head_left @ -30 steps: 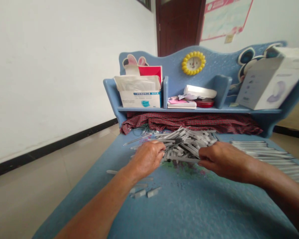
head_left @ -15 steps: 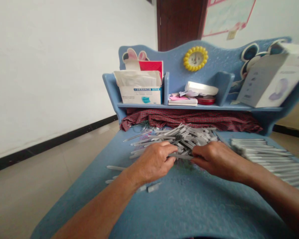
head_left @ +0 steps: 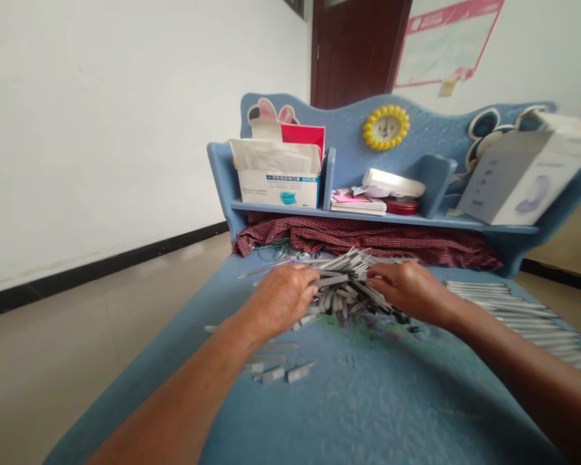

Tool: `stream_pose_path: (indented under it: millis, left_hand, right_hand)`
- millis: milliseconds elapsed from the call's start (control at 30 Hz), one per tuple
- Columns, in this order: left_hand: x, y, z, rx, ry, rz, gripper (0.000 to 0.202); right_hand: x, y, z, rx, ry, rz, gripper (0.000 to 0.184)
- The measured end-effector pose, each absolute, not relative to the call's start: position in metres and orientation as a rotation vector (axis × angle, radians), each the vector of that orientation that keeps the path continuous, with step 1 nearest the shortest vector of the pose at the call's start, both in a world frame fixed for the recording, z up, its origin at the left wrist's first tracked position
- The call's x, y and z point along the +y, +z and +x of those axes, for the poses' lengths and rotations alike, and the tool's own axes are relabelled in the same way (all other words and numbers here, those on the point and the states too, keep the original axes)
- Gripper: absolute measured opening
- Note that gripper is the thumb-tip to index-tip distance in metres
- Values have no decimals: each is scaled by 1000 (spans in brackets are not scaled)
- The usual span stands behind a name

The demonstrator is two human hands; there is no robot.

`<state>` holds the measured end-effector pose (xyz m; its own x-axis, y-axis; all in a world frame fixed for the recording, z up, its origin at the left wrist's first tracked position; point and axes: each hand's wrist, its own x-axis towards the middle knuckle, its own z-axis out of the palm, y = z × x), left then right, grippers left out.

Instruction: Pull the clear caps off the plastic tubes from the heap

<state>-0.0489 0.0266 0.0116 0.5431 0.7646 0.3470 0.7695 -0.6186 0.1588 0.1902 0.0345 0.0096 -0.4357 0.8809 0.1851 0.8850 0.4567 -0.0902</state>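
Observation:
A heap of thin grey and translucent pen parts (head_left: 343,300) lies on the blue desk between my hands. At its left side my left hand (head_left: 288,294) is closed, with a pale pen part (head_left: 333,281) reaching right from its fingertips. My right hand (head_left: 411,290) is over the heap's right side, its fingers curled down among the sticks; what they pinch, if anything, is hidden. Several short pale pieces (head_left: 300,371) lie in front of my left forearm. Off to the right, long grey pens (head_left: 508,310) lie side by side in a row.
A blue shelf (head_left: 416,219) stands along the desk's back, with a mask box (head_left: 278,187), papers (head_left: 356,205), a red round tin (head_left: 401,206) and a large white box (head_left: 508,181). Red checked cloth (head_left: 368,242) lies beneath it. A yellow clock (head_left: 386,128) is on the backboard.
My hands have moved apart and slightly up to either side of the heap. The pale stick that spanned them is no longer between both hands. The camera view has tilted slightly.

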Motion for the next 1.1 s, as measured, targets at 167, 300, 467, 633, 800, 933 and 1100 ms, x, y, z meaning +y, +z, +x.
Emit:
stream_pose_path:
  millis: [167, 300, 467, 633, 800, 933, 1100]
  left_hand:
    - [30, 16, -55, -1532, -588, -2697, 10]
    - [31, 14, -57, -1592, -555, -2690, 8]
    - [31, 12, -58, -1590, -525, -2712, 9]
    - [31, 13, -60, -1622, -464, -2720, 9]
    - [33, 12, -62, -1617, -434, -2719, 11]
    - [33, 13, -61, -1618, -422, -2724, 11]
    - [31, 16, -58, -1633, -420, -2733, 11]
  right_hand:
    - [48, 6, 169, -2640, -519, -1676, 28]
    - [53, 4, 153, -2717, -616, -1607, 26]
    - [57, 2, 152, -2757, -634, -1578, 27]
    - [48, 11, 169, -2774, -677, -1612, 27]
    - [35, 19, 191, -2692, -729, -1685, 25]
    - [28, 20, 200, -2647, -734, -1625, 25]
    - [26, 21, 202, -2645, -728, -1612, 22]
